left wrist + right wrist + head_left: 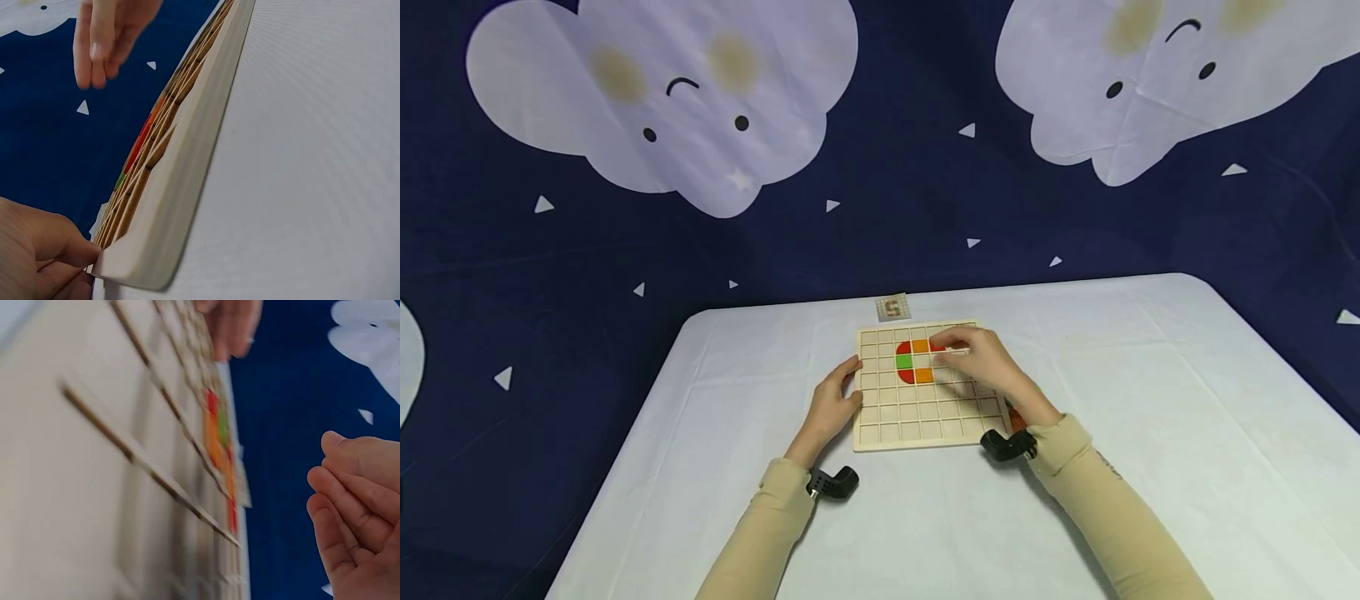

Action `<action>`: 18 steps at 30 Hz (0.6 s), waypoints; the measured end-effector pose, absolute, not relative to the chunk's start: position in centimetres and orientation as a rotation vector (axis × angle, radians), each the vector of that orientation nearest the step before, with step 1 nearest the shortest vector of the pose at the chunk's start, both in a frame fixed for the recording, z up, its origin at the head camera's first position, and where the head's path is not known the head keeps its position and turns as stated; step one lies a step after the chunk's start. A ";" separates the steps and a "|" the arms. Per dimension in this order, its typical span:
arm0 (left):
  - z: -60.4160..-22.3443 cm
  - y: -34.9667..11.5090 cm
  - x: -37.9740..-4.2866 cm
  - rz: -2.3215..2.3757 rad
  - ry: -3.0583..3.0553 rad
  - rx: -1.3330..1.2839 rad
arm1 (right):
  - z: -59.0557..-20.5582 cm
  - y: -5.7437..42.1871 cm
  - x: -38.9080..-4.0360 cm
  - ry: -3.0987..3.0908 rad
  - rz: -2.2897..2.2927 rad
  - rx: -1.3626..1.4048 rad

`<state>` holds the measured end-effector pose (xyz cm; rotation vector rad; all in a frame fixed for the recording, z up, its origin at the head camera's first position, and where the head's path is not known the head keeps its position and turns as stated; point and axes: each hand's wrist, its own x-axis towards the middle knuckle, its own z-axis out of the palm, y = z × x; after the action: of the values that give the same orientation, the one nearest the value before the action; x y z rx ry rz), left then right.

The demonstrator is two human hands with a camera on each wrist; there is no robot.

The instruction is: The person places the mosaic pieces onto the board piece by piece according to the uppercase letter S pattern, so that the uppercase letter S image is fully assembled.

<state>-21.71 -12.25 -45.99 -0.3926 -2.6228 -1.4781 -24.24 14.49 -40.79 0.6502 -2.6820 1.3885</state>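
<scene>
Brace grid board (pixel 889 412), short of the far edge of the surface (pixel 752 367), with left hand (pixel 831 404) spread against its left rim; with right hand (pixel 988 358) narrow (seemingly empty), press rightmost red piece (pixel 937 347) flush without jostling orange piece (pixel 921 346).

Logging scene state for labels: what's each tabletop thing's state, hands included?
Grid board: flat, partly filled
Left hand: touching the board's left edge
Right hand: over the board, fingers bent, nothing visible in grip
Green tile: in the grid
Orange tiles: two in the grid
Red tiles: three in the grid, one partly covered
Picture card: flat beyond the board
Side pieces: right of board, mostly hidden
</scene>
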 end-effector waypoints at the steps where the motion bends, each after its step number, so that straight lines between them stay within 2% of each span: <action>1: -46.0 -12.3 -21.7 -1.477 -2.625 -0.391 | -40.3 15.1 -24.1 -2.669 1.378 0.643; 8: -45.7 -12.2 -21.7 -1.469 -2.644 -0.386 | -38.9 20.3 -22.5 -2.651 1.316 0.540; 18: -45.9 -12.2 -21.7 -1.463 -2.633 -0.385 | -40.7 24.5 -20.7 -2.758 1.356 0.492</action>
<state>-21.67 -12.17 -45.88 -0.3854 -2.6328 -1.4626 -20.69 24.47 -40.74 0.4921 -2.7581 1.3559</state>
